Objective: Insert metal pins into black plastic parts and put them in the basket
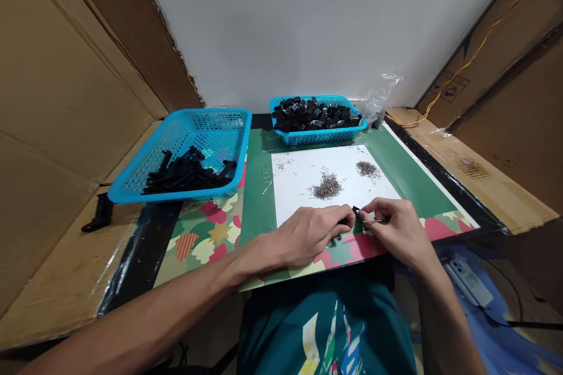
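Near the table's front edge, my left hand is closed round a black part, whose end sticks out past the fingertips. My right hand meets it from the right, pinching a thin metal tool that points left toward the part. Just beyond the hands lies a white sheet with a large pile of tiny metal pieces and a smaller pile to its right. The fingers hide most of the part.
A blue basket at the left holds long black parts; another blue basket at the back holds small black pieces. A clear plastic bag sits beside it. One black part lies at far left. A phone is low at right.
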